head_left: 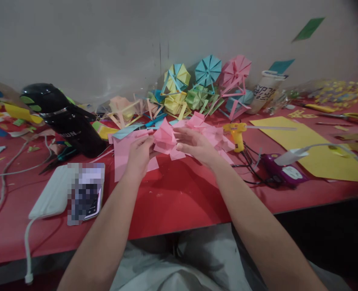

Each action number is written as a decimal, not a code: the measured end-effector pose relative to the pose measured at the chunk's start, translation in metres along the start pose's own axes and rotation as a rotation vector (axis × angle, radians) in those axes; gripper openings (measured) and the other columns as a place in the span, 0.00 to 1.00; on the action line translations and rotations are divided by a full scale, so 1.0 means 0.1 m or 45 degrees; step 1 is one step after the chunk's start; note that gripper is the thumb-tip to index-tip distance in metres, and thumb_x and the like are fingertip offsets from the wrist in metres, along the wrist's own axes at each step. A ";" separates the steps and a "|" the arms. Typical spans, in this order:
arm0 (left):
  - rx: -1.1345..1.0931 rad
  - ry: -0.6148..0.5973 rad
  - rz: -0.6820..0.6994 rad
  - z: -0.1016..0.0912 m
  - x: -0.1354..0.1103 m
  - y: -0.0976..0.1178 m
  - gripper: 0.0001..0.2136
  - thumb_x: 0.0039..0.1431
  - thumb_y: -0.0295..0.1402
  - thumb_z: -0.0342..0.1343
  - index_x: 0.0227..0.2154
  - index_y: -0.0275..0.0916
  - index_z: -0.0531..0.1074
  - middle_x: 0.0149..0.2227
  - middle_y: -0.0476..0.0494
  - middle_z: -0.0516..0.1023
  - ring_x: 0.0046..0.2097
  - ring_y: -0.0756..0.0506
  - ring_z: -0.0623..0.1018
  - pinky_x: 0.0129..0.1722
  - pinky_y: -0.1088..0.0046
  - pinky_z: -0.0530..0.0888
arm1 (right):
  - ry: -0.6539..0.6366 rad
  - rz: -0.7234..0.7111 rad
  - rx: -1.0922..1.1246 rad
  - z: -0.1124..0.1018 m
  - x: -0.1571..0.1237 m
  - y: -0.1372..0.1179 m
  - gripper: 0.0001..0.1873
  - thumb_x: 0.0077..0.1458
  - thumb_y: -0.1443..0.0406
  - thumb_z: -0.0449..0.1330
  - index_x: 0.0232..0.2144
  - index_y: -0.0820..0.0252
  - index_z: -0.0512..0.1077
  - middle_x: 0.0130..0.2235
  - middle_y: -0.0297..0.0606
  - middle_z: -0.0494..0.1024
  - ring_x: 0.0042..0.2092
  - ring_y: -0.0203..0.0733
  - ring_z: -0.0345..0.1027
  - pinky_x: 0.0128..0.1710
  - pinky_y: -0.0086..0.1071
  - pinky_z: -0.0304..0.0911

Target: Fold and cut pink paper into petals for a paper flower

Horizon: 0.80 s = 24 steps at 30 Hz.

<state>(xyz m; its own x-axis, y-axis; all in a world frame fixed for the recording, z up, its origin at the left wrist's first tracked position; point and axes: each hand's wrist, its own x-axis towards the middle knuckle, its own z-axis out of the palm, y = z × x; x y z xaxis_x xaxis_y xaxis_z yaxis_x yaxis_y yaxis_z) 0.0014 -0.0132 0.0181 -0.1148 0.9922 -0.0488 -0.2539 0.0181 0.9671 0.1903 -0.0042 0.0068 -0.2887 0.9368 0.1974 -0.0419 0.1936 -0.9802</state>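
I see plain pink folded paper (pixel 165 139) against a red surface (pixel 173 202). The glue gun (pixel 236 133) is yellow, as is the flat sheet (pixel 312 149). The small device (pixel 280 171) is purple with a white label. I also see a yellow-and-blue wheel (pixel 176 76), a light-blue wheel (pixel 207 69) and a pink wheel (pixel 235 70).

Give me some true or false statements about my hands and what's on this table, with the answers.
1. The left hand and right hand hold pink folded paper. True.
2. The table is blue. False: it is red.
3. A yellow glue gun sits to the right of the hands. True.
4. The phone lies on the yellow sheet. False: it lies on a white pad at the left.
5. Folded paper wheels stand by the wall. True.
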 end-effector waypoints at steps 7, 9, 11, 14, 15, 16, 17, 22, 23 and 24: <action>-0.067 -0.059 -0.099 -0.01 -0.02 0.02 0.09 0.47 0.36 0.65 0.28 0.37 0.75 0.28 0.46 0.78 0.34 0.44 0.81 0.41 0.63 0.80 | 0.070 -0.016 -0.082 0.05 0.01 0.03 0.35 0.41 0.48 0.74 0.48 0.60 0.75 0.44 0.43 0.80 0.42 0.43 0.75 0.44 0.40 0.75; -0.070 -0.085 -0.113 -0.01 -0.02 0.01 0.09 0.47 0.36 0.66 0.28 0.37 0.75 0.27 0.47 0.77 0.35 0.44 0.81 0.41 0.63 0.79 | 0.109 -0.019 -0.038 0.09 0.01 0.03 0.32 0.41 0.46 0.73 0.42 0.60 0.76 0.37 0.39 0.80 0.37 0.40 0.74 0.39 0.37 0.76; -0.090 -0.095 -0.131 0.00 -0.03 0.02 0.08 0.47 0.35 0.66 0.27 0.37 0.75 0.26 0.48 0.76 0.34 0.45 0.80 0.41 0.64 0.79 | 0.163 -0.032 -0.015 0.11 0.02 0.02 0.28 0.42 0.44 0.73 0.35 0.59 0.76 0.32 0.36 0.77 0.33 0.38 0.72 0.35 0.35 0.77; -0.129 -0.125 -0.147 0.02 -0.04 0.04 0.07 0.48 0.33 0.65 0.27 0.36 0.75 0.25 0.49 0.75 0.31 0.48 0.78 0.40 0.66 0.79 | 0.222 -0.053 -0.002 0.12 0.04 0.02 0.27 0.42 0.44 0.72 0.30 0.59 0.74 0.27 0.32 0.73 0.29 0.35 0.69 0.32 0.33 0.76; -0.136 -0.138 -0.145 0.02 -0.05 0.04 0.07 0.48 0.33 0.65 0.28 0.36 0.76 0.25 0.50 0.75 0.30 0.49 0.77 0.39 0.67 0.79 | 0.230 -0.054 0.011 0.12 0.04 0.03 0.27 0.41 0.43 0.72 0.30 0.59 0.74 0.27 0.32 0.72 0.29 0.34 0.67 0.32 0.32 0.76; -0.141 -0.152 -0.141 0.02 -0.05 0.04 0.06 0.49 0.33 0.65 0.28 0.36 0.76 0.26 0.50 0.75 0.30 0.49 0.76 0.38 0.68 0.79 | 0.233 -0.051 0.029 0.12 0.04 0.03 0.27 0.41 0.43 0.72 0.30 0.59 0.74 0.27 0.32 0.72 0.28 0.33 0.67 0.31 0.32 0.75; -0.142 -0.163 -0.134 0.02 -0.05 0.04 0.06 0.49 0.32 0.65 0.28 0.36 0.76 0.27 0.49 0.75 0.30 0.50 0.76 0.38 0.69 0.78 | 0.238 -0.043 0.051 0.12 0.04 0.03 0.27 0.41 0.43 0.72 0.30 0.59 0.73 0.26 0.31 0.71 0.28 0.33 0.66 0.31 0.31 0.75; -0.122 -0.181 -0.119 0.00 -0.04 0.02 0.07 0.49 0.34 0.66 0.29 0.37 0.77 0.28 0.49 0.76 0.31 0.49 0.76 0.35 0.71 0.77 | 0.289 -0.019 0.105 0.13 0.02 0.03 0.27 0.42 0.44 0.72 0.31 0.59 0.73 0.27 0.31 0.72 0.29 0.33 0.66 0.30 0.30 0.73; -0.120 -0.183 -0.115 -0.01 -0.03 0.01 0.07 0.49 0.34 0.66 0.29 0.37 0.77 0.28 0.49 0.75 0.31 0.49 0.76 0.35 0.71 0.77 | 0.288 -0.018 0.107 0.14 0.02 0.01 0.26 0.43 0.45 0.72 0.32 0.59 0.73 0.28 0.32 0.73 0.30 0.33 0.67 0.31 0.30 0.72; -0.118 -0.188 -0.111 -0.01 -0.03 0.01 0.07 0.49 0.34 0.67 0.29 0.37 0.78 0.28 0.48 0.75 0.31 0.49 0.75 0.35 0.71 0.77 | 0.272 -0.012 0.106 0.15 0.01 0.00 0.26 0.43 0.46 0.73 0.33 0.59 0.73 0.30 0.34 0.75 0.31 0.34 0.69 0.31 0.30 0.72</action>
<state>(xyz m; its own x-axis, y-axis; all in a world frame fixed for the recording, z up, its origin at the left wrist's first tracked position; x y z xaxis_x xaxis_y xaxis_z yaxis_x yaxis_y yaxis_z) 0.0007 -0.0165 0.0189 0.0521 0.9948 -0.0872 -0.3452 0.0999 0.9332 0.1760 -0.0076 0.0066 -0.0795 0.9772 0.1971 -0.1252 0.1864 -0.9745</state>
